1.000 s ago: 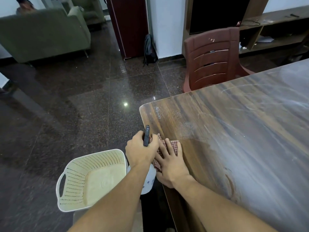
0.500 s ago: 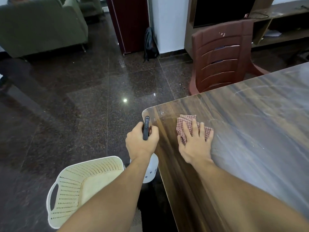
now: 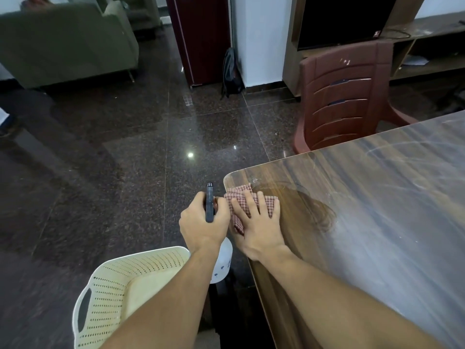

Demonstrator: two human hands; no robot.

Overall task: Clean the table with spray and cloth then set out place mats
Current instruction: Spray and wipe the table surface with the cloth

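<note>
My right hand (image 3: 260, 224) lies flat, fingers spread, pressing a red-and-white checked cloth (image 3: 241, 197) onto the wooden table (image 3: 377, 210) at its near left corner. A dark wet patch spreads on the tabletop just right of the cloth. My left hand (image 3: 202, 224) is off the table's left edge, closed round the black trigger head of a spray bottle (image 3: 222, 260), whose white body hangs below my wrist.
A cream perforated basket (image 3: 113, 293) holding a flat pale mat sits low on the left beside the table. A brown plastic chair (image 3: 344, 96) stands at the table's far edge. Dark polished floor, a green sofa (image 3: 65, 39) and a black bag (image 3: 231, 71) lie beyond.
My right hand slid the cloth from the left edge out onto the table, then back toward the corner edge. My left hand kept holding the spray bottle beside the table.
</note>
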